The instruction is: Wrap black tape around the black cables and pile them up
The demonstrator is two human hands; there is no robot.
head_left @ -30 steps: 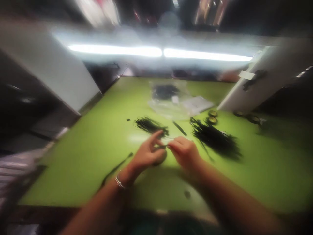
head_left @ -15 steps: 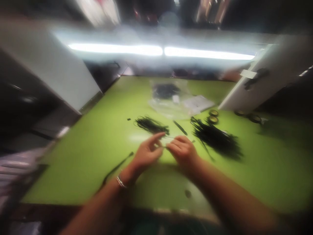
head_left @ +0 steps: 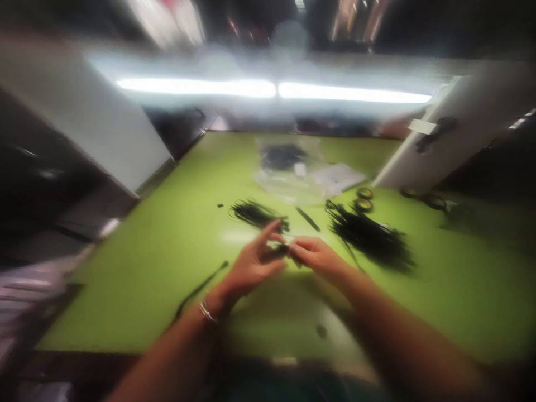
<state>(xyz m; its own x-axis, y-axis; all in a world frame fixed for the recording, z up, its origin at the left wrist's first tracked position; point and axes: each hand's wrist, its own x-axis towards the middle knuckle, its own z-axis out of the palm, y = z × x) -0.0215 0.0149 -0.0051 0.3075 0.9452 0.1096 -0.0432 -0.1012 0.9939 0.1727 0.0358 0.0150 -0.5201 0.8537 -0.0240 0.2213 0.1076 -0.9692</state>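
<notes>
My left hand (head_left: pixel 253 265) is over the middle of the green table, its index finger stretched out and its thumb apart. Between its fingers and thumb sits a small dark piece (head_left: pixel 280 249), blurred, perhaps part of a thin black cable. My right hand (head_left: pixel 313 254) is closed in a pinch at the right end of this piece. Just beyond the left fingertips lies a small bundle of thin black cables (head_left: pixel 256 214). A larger bundle of black cables (head_left: pixel 368 234) rests to the right of my right hand.
A clear plastic bag (head_left: pixel 285 159) with dark contents and a white paper (head_left: pixel 340 176) lie at the back of the green table (head_left: pixel 138 268). Rolls of tape (head_left: pixel 364 205) are at the right. A single black strip (head_left: pixel 201 286) lies left; a dark slim tool (head_left: pixel 307 219) lies centrally.
My left thumb and fingers have spread wider, and a dark piece now shows between them. My right hand has turned and its fingers have curled in more.
</notes>
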